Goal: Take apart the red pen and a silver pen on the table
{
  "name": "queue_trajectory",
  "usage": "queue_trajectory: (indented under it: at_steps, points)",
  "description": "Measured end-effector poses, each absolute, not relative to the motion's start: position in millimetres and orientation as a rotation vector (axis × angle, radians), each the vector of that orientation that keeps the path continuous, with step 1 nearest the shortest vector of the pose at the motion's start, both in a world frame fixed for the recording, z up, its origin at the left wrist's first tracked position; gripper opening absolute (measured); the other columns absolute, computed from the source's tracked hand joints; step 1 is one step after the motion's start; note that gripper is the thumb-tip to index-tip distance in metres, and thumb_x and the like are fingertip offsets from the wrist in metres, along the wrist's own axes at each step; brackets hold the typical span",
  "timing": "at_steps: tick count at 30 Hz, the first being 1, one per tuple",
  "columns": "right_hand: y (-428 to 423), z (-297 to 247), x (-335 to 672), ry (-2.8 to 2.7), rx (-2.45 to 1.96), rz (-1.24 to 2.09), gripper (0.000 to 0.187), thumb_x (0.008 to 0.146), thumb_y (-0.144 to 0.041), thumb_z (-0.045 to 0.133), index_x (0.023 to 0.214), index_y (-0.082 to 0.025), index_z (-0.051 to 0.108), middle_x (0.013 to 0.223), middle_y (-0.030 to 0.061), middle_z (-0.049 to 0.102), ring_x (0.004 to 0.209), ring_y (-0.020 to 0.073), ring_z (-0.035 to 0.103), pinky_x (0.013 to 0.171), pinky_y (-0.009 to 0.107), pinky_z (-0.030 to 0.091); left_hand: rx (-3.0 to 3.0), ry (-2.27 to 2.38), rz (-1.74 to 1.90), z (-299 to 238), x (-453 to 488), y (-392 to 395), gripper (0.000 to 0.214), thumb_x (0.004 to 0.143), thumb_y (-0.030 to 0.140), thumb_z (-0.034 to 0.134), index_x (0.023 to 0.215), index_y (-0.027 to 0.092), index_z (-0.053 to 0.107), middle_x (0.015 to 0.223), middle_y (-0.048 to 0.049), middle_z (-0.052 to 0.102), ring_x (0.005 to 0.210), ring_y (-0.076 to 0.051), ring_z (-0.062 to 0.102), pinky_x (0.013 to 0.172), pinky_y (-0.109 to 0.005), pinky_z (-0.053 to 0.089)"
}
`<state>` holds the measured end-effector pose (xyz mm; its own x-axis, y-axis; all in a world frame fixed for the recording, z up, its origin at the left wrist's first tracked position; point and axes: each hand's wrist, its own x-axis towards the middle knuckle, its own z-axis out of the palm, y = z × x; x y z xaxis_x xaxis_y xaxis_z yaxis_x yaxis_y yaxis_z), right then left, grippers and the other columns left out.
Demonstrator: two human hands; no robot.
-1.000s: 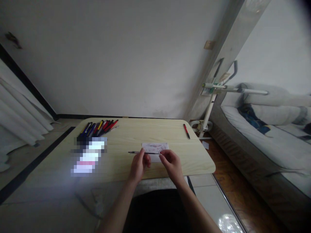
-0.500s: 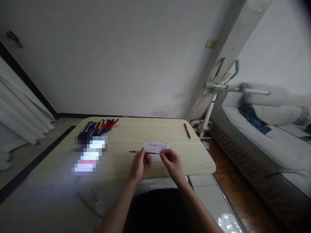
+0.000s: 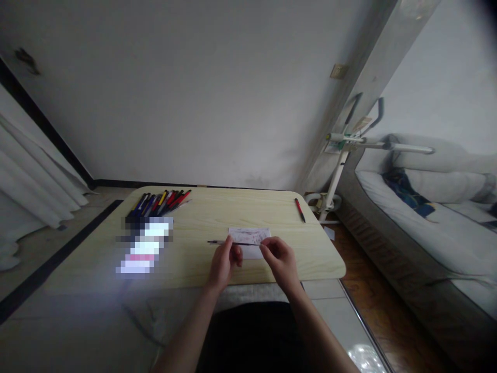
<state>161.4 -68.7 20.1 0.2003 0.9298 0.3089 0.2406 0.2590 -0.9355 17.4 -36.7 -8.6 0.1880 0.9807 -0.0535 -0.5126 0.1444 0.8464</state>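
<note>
Between my two hands a slim dark pen refill lies nearly level, just above a scribbled sheet of paper. My left hand is closed, with thumb and fingers pinching the refill; its left end sticks out past the thumb. My right hand is closed in a pinch at the right end, whose tip is hidden by the fingertips. Under the hands, the lower part of the paper is blank white. A red and black pen lies alone at the right of the table.
Several pens lie bunched at the back left of the pale wooden table. A bright, pixelated screen is in front of them. White exercise equipment and a grey bed stand to the right.
My right hand has moved slightly to the right, away from the left, and more of the thin dark refill shows between them. The left hand holds almost the same place.
</note>
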Motion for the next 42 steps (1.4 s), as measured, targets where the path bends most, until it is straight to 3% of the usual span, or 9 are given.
queue_trajectory:
  at_steps: [16, 29, 42]
  points:
    - [-63.6, 8.9, 201.7, -1.121, -1.258, 0.701, 0.017, 0.072, -0.031, 0.061, 0.077, -0.016, 0.059, 0.063, -0.0008, 0.056, 0.054, 0.0105, 0.049, 0.049, 0.021, 0.038, 0.598, 0.677, 1.253, -4.0, 14.9, -34.9, 0.040, 0.076, 0.050, 0.050, 0.057, 0.016, 0.046, 0.048, 0.0028, 0.048, 0.041, -0.008, 0.045, 0.041, -0.021, 0.031]
    - [-23.6, 4.7, 216.3, -1.513, -1.512, 0.486, 0.018, 0.071, -0.029, 0.055, 0.074, -0.014, 0.064, 0.066, 0.0034, 0.062, 0.050, 0.0111, 0.047, 0.047, 0.022, 0.038, 0.506, 0.564, 1.207, -1.8, 11.4, -33.7, 0.041, 0.077, 0.050, 0.048, 0.055, 0.016, 0.045, 0.046, 0.0026, 0.046, 0.040, -0.008, 0.043, 0.041, -0.021, 0.030]
    - [15.6, 15.3, 215.0, -1.974, -1.581, 0.600, 0.013, 0.068, -0.019, 0.057, 0.072, -0.016, 0.069, 0.067, 0.0026, 0.066, 0.060, 0.0123, 0.055, 0.055, 0.021, 0.039, 0.590, 0.645, 1.221, -3.0, 12.9, -35.3, 0.041, 0.076, 0.051, 0.049, 0.057, 0.016, 0.045, 0.047, 0.0027, 0.048, 0.040, -0.008, 0.044, 0.041, -0.021, 0.030]
